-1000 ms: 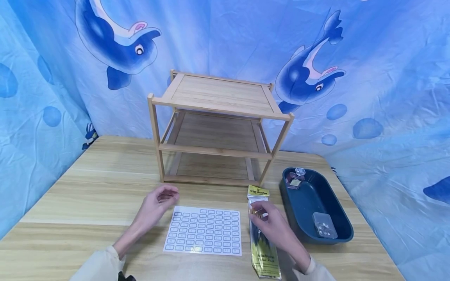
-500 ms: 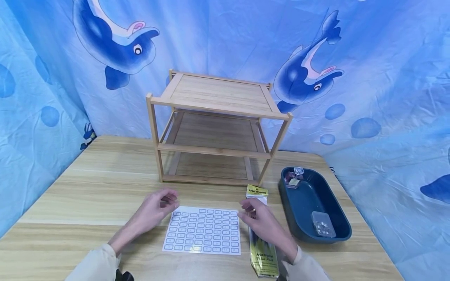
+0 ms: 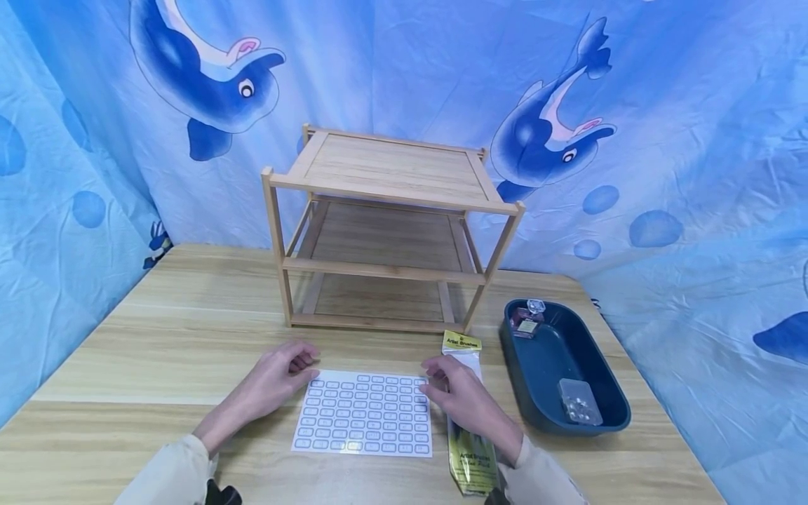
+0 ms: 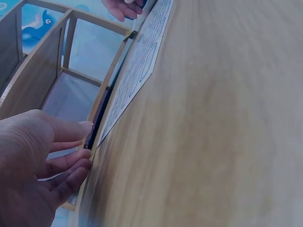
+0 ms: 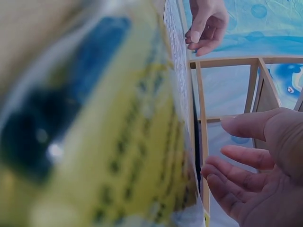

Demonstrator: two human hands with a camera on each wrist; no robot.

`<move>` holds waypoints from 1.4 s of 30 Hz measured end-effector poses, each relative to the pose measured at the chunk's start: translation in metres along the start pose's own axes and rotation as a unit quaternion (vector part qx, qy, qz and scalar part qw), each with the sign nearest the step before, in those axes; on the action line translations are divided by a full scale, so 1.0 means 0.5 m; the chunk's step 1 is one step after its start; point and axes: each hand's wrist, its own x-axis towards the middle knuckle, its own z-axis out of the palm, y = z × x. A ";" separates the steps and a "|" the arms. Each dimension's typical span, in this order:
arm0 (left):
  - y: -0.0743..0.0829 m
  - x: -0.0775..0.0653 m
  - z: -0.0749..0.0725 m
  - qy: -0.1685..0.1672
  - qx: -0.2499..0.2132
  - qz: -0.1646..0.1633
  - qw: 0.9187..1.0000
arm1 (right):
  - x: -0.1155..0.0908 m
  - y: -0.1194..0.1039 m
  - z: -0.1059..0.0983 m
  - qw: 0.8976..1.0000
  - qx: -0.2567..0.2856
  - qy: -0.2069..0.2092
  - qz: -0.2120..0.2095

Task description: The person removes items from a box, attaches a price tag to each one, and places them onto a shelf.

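A white sheet printed with rows of small blue-outlined labels [image 3: 362,421] lies flat on the table. My left hand [image 3: 274,382] is at its upper left corner, fingers loosely bent; in the left wrist view, thumb and fingers of this hand [image 4: 42,161] stand apart with nothing between them. At the sheet's upper right edge is my right hand [image 3: 470,400], above a yellow-labelled pack of artist brushes [image 3: 473,463] and hiding its middle. The right wrist view shows that hand [image 5: 265,165] with thumb and fingers parted, holding nothing. Whether either hand touches the sheet is unclear.
Behind the sheet stands a wooden three-tier shelf [image 3: 385,268]. To the right is a dark blue tub [image 3: 552,358] with a pinkish glass bottle [image 3: 525,322] and a small clear plastic box [image 3: 579,402] inside. A blue dolphin-print curtain [image 3: 404,70] hangs behind the table.
My right hand has moved left from over the brush pack to the sheet's right edge. The left hand has barely shifted, and the sheet lies in the same place.
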 end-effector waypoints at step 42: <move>-0.002 0.002 0.020 0.015 0.074 0.005 0.997 | 0.018 0.012 0.025 0.989 -0.145 -0.008 -0.002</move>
